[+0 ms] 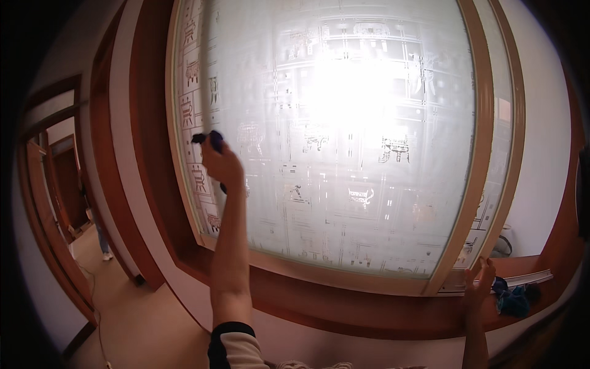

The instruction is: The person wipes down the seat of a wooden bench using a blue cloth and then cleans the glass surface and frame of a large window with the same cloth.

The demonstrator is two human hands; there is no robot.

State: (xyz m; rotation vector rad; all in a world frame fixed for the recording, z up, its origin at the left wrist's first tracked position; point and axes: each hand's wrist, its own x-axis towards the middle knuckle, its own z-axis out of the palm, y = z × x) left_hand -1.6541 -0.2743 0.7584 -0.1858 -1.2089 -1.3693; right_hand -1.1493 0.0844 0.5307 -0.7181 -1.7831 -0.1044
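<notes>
A frosted glass pane with etched vessel motifs stands before me in a light wooden window frame. My left hand is raised to the left part of the glass and grips a dark cloth. Part of that cloth is hidden behind the fingers. At the lower right, my right hand rests by the bottom of the frame's right upright, thumb and fingers apart. It seems to touch the wood; no loose thing shows in it. Just right of it, a crumpled teal and dark cloth lies on the reddish-brown sill.
A metal track lies along the sill at right. On the left, a doorway with brown trim opens off a corridor floor, where a cable runs. Another person's leg shows there. Bright glare covers the upper glass.
</notes>
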